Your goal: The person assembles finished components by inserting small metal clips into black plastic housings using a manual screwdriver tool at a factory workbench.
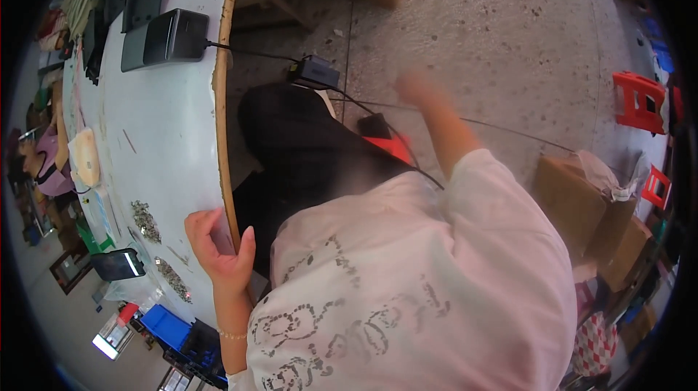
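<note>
My left hand [222, 249] is at the wooden edge [224, 100] of the white table [174, 129], thumb apart from its bent fingers, with nothing seen in it. Nearest to it on the tabletop lie two small heaps of shiny little pieces, a farther heap [145, 222] and a nearer heap [173, 280]; what they are is too small to tell. Out over the floor, away from the table, my right hand [418, 89] is smeared by motion. Its fingers cannot be made out.
A black box-like device [174, 36] stands on the table, its cable running to a black power adapter [315, 71] near my leg. A phone [118, 265] and blue bin [166, 323] are at lower left. Cardboard boxes [568, 189] and a red stool [640, 102] stand right. Another person [54, 155] sits across.
</note>
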Demonstrator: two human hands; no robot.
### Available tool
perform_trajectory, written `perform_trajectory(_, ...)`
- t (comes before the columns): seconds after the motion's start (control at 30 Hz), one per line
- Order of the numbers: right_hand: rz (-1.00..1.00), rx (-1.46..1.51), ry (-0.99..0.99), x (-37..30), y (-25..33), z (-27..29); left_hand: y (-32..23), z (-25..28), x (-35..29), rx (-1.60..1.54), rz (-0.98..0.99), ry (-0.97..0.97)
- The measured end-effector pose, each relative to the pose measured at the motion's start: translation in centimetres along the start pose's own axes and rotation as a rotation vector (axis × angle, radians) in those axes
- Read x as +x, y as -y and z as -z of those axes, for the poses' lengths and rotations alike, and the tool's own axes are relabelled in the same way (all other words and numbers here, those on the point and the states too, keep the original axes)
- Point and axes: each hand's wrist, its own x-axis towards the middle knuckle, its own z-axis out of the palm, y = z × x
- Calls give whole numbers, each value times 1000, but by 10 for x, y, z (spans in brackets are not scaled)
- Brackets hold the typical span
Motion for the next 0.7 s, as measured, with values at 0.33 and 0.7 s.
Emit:
perform_trajectory(0.33,340,1079,-339,-48,156,149,-8,-3,20,174,-44,-14)
perform_trajectory(0.7,507,1137,-1429,-105,139,333,-3,8,17,27,-143,-131)
